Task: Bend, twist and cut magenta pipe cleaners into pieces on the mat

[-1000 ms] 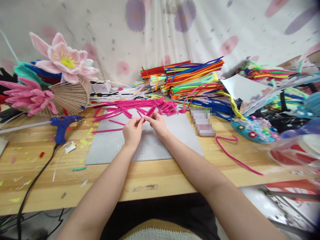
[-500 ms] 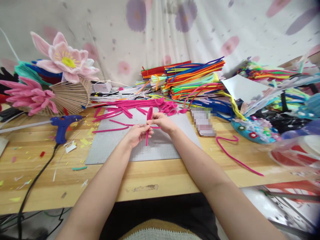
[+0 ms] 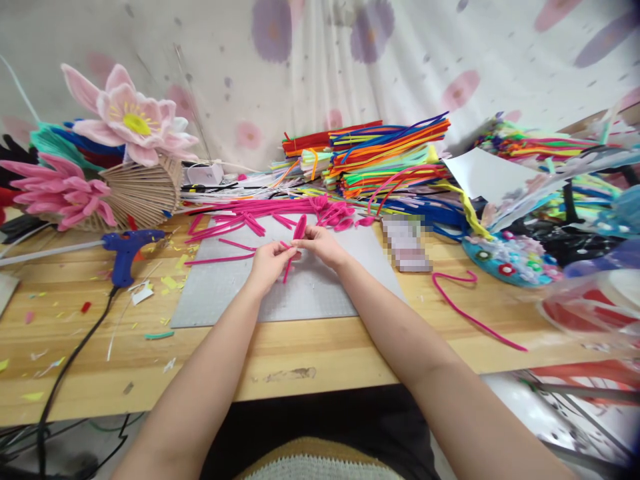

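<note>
Between my two hands is a magenta pipe cleaner (image 3: 300,228), bent into a narrow petal-like loop at the top with a tail hanging below. My left hand (image 3: 270,265) pinches it low, near the base of the loop. On the other side my right hand (image 3: 323,245) has its fingers closed on the same piece; the fingertips partly hide the join. Both hands are over a grey cutting mat (image 3: 310,303). Loose magenta pipe cleaners (image 3: 220,259) lie on the mat left of my left hand, and a magenta pile (image 3: 280,207) lies behind.
A blue glue gun (image 3: 125,257) with a black cord lies at left, near fuzzy pink flowers (image 3: 135,123) and a fan. Bundles of coloured pipe cleaners (image 3: 390,157) are stacked at the back. At right are a blurred-out phone (image 3: 407,245), a curved magenta stem (image 3: 475,317) and a flowered blue piece (image 3: 510,263).
The loop has tilted a little to the right, and its tail now slants down to the left. My left hand has turned slightly and moved up; the right has barely shifted.
</note>
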`<state>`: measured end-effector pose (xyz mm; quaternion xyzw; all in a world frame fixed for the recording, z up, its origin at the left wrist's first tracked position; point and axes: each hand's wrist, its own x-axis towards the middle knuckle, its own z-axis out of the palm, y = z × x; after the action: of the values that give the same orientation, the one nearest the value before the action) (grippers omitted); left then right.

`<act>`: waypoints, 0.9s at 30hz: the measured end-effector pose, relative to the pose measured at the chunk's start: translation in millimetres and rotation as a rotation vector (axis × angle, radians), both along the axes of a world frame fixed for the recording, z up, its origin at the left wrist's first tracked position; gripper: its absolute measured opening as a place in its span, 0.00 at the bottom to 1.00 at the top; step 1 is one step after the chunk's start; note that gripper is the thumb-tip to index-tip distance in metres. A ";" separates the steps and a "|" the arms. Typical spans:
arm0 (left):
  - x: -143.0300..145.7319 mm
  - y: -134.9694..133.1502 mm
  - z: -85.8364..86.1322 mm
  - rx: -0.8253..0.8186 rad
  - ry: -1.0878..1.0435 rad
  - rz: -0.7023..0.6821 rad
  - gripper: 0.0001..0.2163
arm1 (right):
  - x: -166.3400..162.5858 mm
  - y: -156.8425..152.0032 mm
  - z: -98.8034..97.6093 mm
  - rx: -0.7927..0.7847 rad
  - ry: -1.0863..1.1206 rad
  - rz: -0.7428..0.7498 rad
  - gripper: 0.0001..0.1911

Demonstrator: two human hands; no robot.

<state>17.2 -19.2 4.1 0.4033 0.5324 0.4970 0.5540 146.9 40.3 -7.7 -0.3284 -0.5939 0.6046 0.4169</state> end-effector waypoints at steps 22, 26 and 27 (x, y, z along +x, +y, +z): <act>-2.3 1.0 -2.4 0.512 0.812 0.252 0.07 | -25.1 -9.9 -4.2 -0.157 0.243 -0.307 0.21; -1.9 5.3 -4.7 0.397 0.588 0.248 0.07 | -21.2 -9.5 -2.1 -0.086 0.215 -0.276 0.19; -2.1 5.9 -4.2 0.328 0.470 0.215 0.08 | -19.1 -9.3 -1.3 -0.067 0.200 -0.242 0.18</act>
<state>15.1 -13.3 -0.1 0.5325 0.5982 0.5253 0.2874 127.9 31.0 -9.0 -0.3494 -0.4853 0.5991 0.5324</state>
